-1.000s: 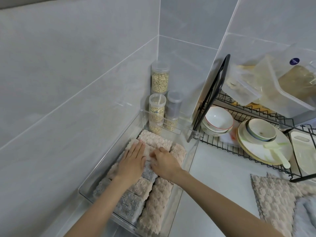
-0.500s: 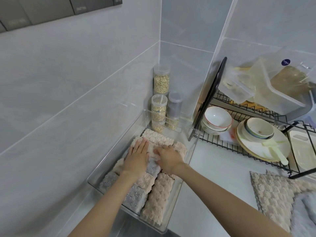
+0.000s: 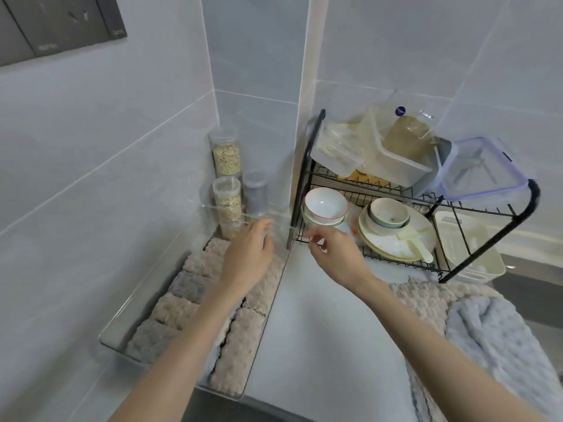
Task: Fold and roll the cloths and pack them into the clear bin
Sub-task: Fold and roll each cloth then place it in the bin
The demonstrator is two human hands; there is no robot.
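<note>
The clear bin (image 3: 143, 303) lies along the left wall, packed with several rolled cloths, beige ones (image 3: 199, 263) and grey ones (image 3: 187, 286), in two rows. My left hand (image 3: 248, 254) hovers over the bin's far end with relaxed fingers reaching toward its far rim. Just right of the bin's far corner, my right hand (image 3: 333, 252) is raised with loosely curled fingers and holds nothing. An unfolded beige cloth (image 3: 426, 303) and a pale blue-grey cloth (image 3: 493, 345) lie on the counter at the right.
Three clear jars (image 3: 227, 193) of grain stand in the corner behind the bin. A black wire dish rack (image 3: 307, 178) at the right holds bowls (image 3: 326, 205), plates and plastic containers. Tiled walls close off the left and back.
Both hands have lifted off the rolled cloths and moved toward the bin's far end; the right hand has left the bin. The view has risen and pulled back.
</note>
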